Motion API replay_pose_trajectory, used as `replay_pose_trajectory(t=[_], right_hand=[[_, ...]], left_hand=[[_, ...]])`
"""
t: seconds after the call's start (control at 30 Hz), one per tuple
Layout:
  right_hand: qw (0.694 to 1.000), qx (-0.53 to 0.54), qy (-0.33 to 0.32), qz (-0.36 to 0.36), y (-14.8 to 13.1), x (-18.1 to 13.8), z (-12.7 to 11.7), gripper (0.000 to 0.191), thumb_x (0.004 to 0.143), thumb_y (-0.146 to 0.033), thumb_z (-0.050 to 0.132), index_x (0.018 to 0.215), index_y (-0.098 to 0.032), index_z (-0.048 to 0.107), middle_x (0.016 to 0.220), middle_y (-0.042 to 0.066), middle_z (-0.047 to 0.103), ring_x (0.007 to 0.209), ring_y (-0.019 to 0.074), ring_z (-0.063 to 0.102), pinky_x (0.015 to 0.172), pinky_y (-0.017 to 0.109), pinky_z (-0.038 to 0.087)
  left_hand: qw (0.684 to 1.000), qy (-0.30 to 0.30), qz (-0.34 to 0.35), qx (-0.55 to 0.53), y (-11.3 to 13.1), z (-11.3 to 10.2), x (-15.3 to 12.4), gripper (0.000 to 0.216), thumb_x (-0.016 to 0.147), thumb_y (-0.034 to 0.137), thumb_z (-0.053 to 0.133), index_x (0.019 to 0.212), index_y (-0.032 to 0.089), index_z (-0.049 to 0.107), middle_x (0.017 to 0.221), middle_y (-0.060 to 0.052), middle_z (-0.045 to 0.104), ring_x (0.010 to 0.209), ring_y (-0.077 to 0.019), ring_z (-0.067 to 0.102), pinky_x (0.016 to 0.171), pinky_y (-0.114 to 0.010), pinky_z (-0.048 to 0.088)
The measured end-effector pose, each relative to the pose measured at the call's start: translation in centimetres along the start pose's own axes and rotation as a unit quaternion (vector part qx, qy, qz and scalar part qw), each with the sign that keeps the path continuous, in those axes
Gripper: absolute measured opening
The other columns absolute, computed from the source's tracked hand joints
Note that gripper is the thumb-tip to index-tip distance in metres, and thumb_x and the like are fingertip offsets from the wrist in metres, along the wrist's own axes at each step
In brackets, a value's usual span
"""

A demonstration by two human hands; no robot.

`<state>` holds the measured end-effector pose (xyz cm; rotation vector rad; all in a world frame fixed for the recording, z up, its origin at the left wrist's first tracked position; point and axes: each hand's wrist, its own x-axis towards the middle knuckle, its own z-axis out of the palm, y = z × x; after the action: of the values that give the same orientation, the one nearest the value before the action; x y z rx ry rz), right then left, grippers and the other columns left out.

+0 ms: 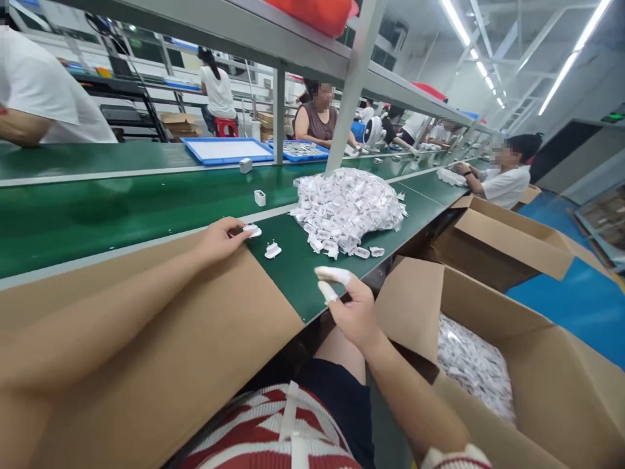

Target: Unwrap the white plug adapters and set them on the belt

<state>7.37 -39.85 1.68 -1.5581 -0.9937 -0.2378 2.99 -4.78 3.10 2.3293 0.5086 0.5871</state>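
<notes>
Your left hand (222, 240) pinches a small white part (252, 230) at frame centre, over the green bench (293, 273). Your right hand (354, 309), lower centre, is spread and empty. The part appears light, rigid and smooth: grip its flat sides with your fingertips.

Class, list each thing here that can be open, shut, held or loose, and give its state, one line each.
Left hand: pinching a white part at the cardboard sheet's edge.
Right hand: open, holding nothing, fingertips capped.
Loose part: lying free on the green table.
Pile of bags: heaped loose on the table.
Near box: flaps open, partly filled with bagged parts.
Far box: flaps open, contents hidden.
</notes>
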Motion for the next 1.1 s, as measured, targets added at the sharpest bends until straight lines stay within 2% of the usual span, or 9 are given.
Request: replay_pose_trajectory(t=[0.1,0.23,0.33,0.53,0.6,0.67,0.77,0.93,1.1], right_hand=[[0.990,-0.031,-0.108,-0.090,1.0,7.7,4.8,0.043,0.099,-0.024,0.067,0.142,-0.024,0.068,0.138,0.011,0.072,0.129,0.0271,0.067,0.116,0.046,0.053],[0.980,-0.057,-0.191,-0.029,3.9,14.4,10.6,0.043,0.088,-0.009,0.067,0.128,-0.020,0.077,0.116,0.012,0.076,0.115,0.0306,0.070,0.106,0.049,0.058],[0.979,0.050,-0.192,0.037,6.1,15.7,12.9,0.043,0.084,-0.008,0.065,0.123,-0.023,0.079,0.112,0.008,0.076,0.099,0.0234,0.073,0.098,0.042,0.061],[0.933,0.245,-0.123,0.233,8.9,14.9,13.3,0.053,0.066,-0.022,0.085,0.119,-0.020,0.077,0.098,0.004,0.077,0.089,0.0199,0.071,0.086,0.034,0.062],[0.912,0.292,-0.085,0.277,9.4,15.2,13.0,0.052,0.062,-0.025,0.089,0.112,-0.019,0.078,0.097,0.004,0.079,0.094,0.0213,0.072,0.092,0.036,0.061],[0.897,0.315,-0.062,0.305,9.6,15.6,12.7,0.045,0.062,-0.026,0.089,0.105,-0.020,0.079,0.102,0.005,0.080,0.103,0.0235,0.073,0.097,0.037,0.060],[0.886,0.321,-0.061,0.329,9.5,15.9,12.5,0.037,0.065,-0.028,0.088,0.100,-0.020,0.079,0.107,0.006,0.082,0.108,0.0259,0.074,0.093,0.036,0.061],[0.902,0.291,-0.055,0.313,9.0,15.7,12.5,0.036,0.067,-0.033,0.086,0.100,-0.020,0.078,0.111,0.007,0.082,0.104,0.0249,0.075,0.083,0.033,0.062],[0.924,0.273,-0.033,0.265,8.5,15.7,12.7,0.036,0.068,-0.036,0.087,0.098,-0.019,0.077,0.107,0.007,0.082,0.103,0.0239,0.076,0.092,0.037,0.064]], left_hand=[[0.998,0.000,0.045,-0.047,2.0,-0.8,-0.8,0.059,0.079,0.077,0.070,0.101,0.023,0.077,0.114,-0.008,0.074,0.090,-0.0212,0.065,0.081,-0.032,0.051],[0.990,-0.027,0.029,-0.134,3.1,-1.8,-1.3,0.058,0.080,0.075,0.074,0.098,0.021,0.077,0.099,-0.008,0.076,0.085,-0.0220,0.068,0.082,-0.034,0.055],[0.987,-0.045,0.002,-0.156,2.5,-1.8,-1.3,0.058,0.082,0.075,0.072,0.100,0.020,0.077,0.098,-0.008,0.077,0.084,-0.0223,0.070,0.083,-0.036,0.058],[0.979,-0.116,-0.017,-0.165,0.4,-1.2,2.1,0.052,0.081,0.068,0.075,0.102,0.021,0.081,0.101,-0.009,0.077,0.086,-0.0240,0.070,0.082,-0.037,0.059],[0.992,-0.079,-0.001,-0.098,-0.9,-1.7,5.2,0.050,0.087,0.059,0.069,0.116,0.020,0.080,0.118,-0.010,0.076,0.094,-0.0245,0.069,0.092,-0.039,0.058],[1.000,0.013,0.007,0.025,-2.7,-2.2,8.7,0.057,0.088,0.048,0.067,0.136,0.018,0.072,0.148,-0.012,0.063,0.114,-0.0272,0.064,0.107,-0.042,0.052],[0.996,0.014,-0.016,0.088,-5.4,-2.5,13.0,0.084,0.074,0.037,0.084,0.152,0.018,0.060,0.169,-0.012,0.041,0.144,-0.0388,0.041,0.125,-0.053,0.032],[0.992,-0.041,-0.036,0.117,-6.4,-2.4,14.4,0.056,0.073,0.038,0.090,0.124,0.019,0.075,0.138,-0.013,0.067,0.118,-0.0321,0.061,0.098,-0.037,0.049],[0.988,-0.030,-0.019,0.151,-3.2,-4.1,9.7,0.044,0.079,0.049,0.086,0.108,0.018,0.072,0.111,-0.006,0.070,0.094,-0.0214,0.059,0.074,-0.029,0.041]])
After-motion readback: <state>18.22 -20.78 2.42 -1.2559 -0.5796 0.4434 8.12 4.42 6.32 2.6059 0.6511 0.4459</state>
